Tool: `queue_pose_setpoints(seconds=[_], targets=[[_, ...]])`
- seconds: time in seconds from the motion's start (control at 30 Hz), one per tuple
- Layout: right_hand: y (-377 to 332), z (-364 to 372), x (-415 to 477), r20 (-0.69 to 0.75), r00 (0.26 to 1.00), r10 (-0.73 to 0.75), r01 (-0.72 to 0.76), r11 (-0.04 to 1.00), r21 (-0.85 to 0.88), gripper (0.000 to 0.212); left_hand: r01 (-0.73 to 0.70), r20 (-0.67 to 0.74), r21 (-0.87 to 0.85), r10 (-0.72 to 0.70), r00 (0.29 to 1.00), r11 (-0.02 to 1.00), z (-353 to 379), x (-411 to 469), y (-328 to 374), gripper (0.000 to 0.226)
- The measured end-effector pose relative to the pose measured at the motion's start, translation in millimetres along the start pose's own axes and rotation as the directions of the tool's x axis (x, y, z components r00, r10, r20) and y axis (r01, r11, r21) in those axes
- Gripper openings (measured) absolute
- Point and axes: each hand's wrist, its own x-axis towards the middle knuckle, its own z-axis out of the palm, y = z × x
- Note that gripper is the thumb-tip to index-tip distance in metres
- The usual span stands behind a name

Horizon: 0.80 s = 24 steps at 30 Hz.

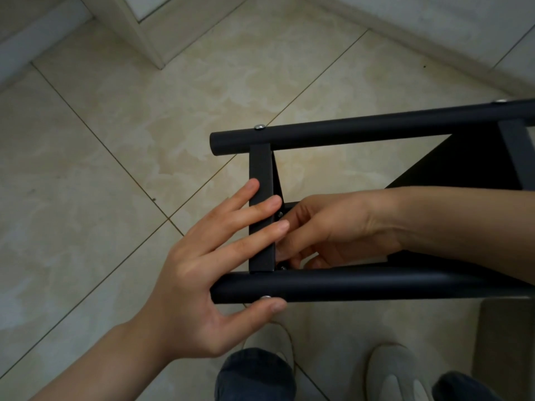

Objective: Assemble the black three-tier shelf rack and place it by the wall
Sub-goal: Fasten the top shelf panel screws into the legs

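Head view. The black shelf rack (434, 121) lies on its side above the tiled floor (130, 125), right of centre and running out of the right edge. Its far tube (333, 131) and near tube (362, 283) run left to right, joined near their left ends by a flat crossbar (260, 163). A dark shelf panel (463, 163) shows between the tubes at right. The left hand (197, 273) is released, not clenched: its straight fingers lie across the crossbar and its thumb touches the near side of the near tube, just beside a silver screw head (265, 297). The right hand (341, 227) reaches in from the right between the tubes, fingers curled at the crossbar's inner face; whether it grasps anything cannot be told. Nearest the camera are two pale shoes (396, 371) and blue trouser legs (254, 374). A wall base (434, 33) crosses the far right.
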Motion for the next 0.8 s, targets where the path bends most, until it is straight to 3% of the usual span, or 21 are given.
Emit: queue_pose_setpoints(seconds=[0.3,0.47,0.8], targets=[[-1.3,4.6,0.1,-0.056,0.998,-0.036,0.036,0.999,-0.007,0.023,-0.001,-0.004,-0.001,0.0,1.0,1.0,0.3,0.1,0.1,0.059],[-2.0,3.8,-0.6,-0.036,0.999,-0.024,0.023,1.0,-0.008,0.013,0.003,-0.005,0.0,-0.003,1.0,1.0,0.0,0.4,0.6,0.057],[-0.2,1.6,1.6,0.023,1.0,-0.006,0.004,0.998,0.057,0.016,0.003,-0.006,-0.017,-0.003,1.0,1.0,0.6,0.0,0.2,0.059]])
